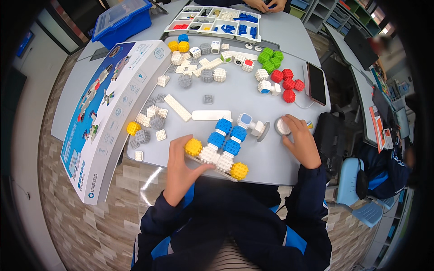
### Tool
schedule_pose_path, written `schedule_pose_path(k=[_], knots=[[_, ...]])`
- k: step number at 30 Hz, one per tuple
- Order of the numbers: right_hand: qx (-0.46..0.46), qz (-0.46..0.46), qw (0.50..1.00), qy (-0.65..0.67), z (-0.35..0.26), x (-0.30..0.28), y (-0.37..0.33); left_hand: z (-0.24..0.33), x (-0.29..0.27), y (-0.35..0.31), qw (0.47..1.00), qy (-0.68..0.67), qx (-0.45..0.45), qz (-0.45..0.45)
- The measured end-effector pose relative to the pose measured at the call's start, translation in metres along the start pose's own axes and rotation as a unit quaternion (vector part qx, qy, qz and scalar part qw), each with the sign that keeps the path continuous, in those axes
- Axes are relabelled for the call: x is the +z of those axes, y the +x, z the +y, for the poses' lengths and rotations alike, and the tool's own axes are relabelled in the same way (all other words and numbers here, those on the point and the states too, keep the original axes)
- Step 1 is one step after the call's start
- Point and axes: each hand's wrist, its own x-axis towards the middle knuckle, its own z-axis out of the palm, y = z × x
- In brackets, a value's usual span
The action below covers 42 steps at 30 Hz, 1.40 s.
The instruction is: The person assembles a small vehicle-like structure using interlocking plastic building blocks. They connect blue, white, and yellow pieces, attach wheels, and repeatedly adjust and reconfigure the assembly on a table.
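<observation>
Near the table's front edge lies a model of studded cube blocks [232, 147], blue in two rows, with white cubes and a yellow cube at each front corner. My left hand [177, 169] grips its left front corner, thumb and fingers around the yellow cube [193, 147] and the pale strip below. At its far right end sits a white block with a blue-grey face [244, 120], and a grey-rimmed wheel [263, 131] joins on through a white connector. My right hand [302, 143] holds a loose white wheel with a grey rim [282, 126] by its right side.
A large printed box [108, 113] leans along the left. Loose white and grey blocks [156, 118] lie beside two white beams [211, 115]. Green cubes [270, 60], red cubes [288, 84] and a phone [315, 83] are farther right. Beyond stands a sorting tray [214, 22]; another person's hands [266, 5] show.
</observation>
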Motion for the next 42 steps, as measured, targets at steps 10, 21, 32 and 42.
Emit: schedule_pose_path(k=[10, 21, 32, 42], knots=[[-0.099, 0.034, 0.991, 0.082, -0.016, -0.016, 0.049, 0.021, 0.043, -0.037, 0.999, -0.016, -0.019, 0.025], [-0.083, -0.018, 0.977, 0.196, -0.007, 0.004, 0.090, 0.026, 0.060, -0.037, 0.997, -0.071, -0.022, 0.000], [0.012, 0.009, 0.949, 0.315, 0.011, 0.017, 0.086, -0.014, -0.018, 0.055, 0.997, 0.011, 0.042, -0.056], [-0.010, 0.011, 0.956, 0.292, 0.013, 0.012, 0.082, -0.020, 0.006, 0.124, 0.950, 0.103, 0.202, -0.214]])
